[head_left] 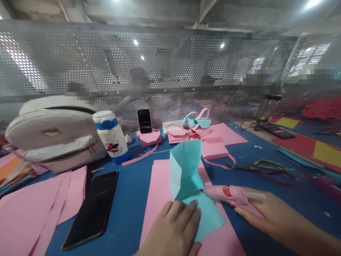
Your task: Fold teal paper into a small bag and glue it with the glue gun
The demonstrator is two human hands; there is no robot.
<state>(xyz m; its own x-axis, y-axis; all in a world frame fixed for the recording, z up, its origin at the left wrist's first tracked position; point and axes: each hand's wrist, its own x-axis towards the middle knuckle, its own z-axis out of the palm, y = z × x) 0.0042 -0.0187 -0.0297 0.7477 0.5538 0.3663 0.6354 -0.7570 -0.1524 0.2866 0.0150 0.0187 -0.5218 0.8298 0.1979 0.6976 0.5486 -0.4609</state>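
A folded piece of turquoise paper lies on pink paper sheets, its far part standing up and its near flap flat. My left hand rests on the flat flap with fingers bent, pressing it down; nothing is gripped in it that I can see. My right hand is closed around a pink glue gun with a glue stick jutting from its back. The nozzle points left and meets the turquoise paper near the fold; whether it touches I cannot tell.
Left stand a black phone, pink sheets, a white-and-blue bottle and a pale backpack. Behind are small pink paper bags and an upright phone. Scissors lie right. A perforated metal screen closes the back.
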